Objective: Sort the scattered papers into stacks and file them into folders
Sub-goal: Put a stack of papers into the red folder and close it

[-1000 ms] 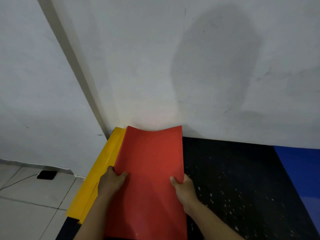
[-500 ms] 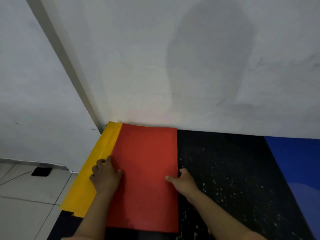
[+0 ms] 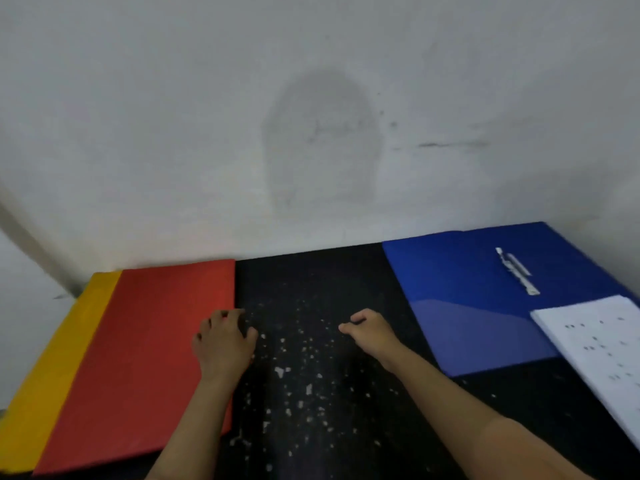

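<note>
We look down at a black tabletop [image 3: 311, 427] flecked with white specks, pushed against a pale grey wall [image 3: 311, 116] that carries a darker oval stain. On the far left of the table lies a red folder [image 3: 145, 358], closed and flat, its far edge against the wall. It rests on top of a yellow folder [image 3: 59, 368], which shows only as a strip along the red one's left side. On the right lies a blue folder [image 3: 485, 306], opened flat, with a silver fastener strip [image 3: 517, 271] near its middle fold and a glossy pocket at its near left corner. A stack of white printed papers [image 3: 599, 351] overlaps the blue folder's near right part and runs off the right edge of our view.

Between the red and blue folders, both bare forearms reach onto the dark surface. The left hand [image 3: 225, 344] lies palm down over the red folder's right edge, fingers loosely bent, gripping nothing. The right hand [image 3: 372, 332] is over the bare table, well apart from the blue folder, its fingers curled inward and its thumb pointing left; it holds nothing that we can see.
</note>
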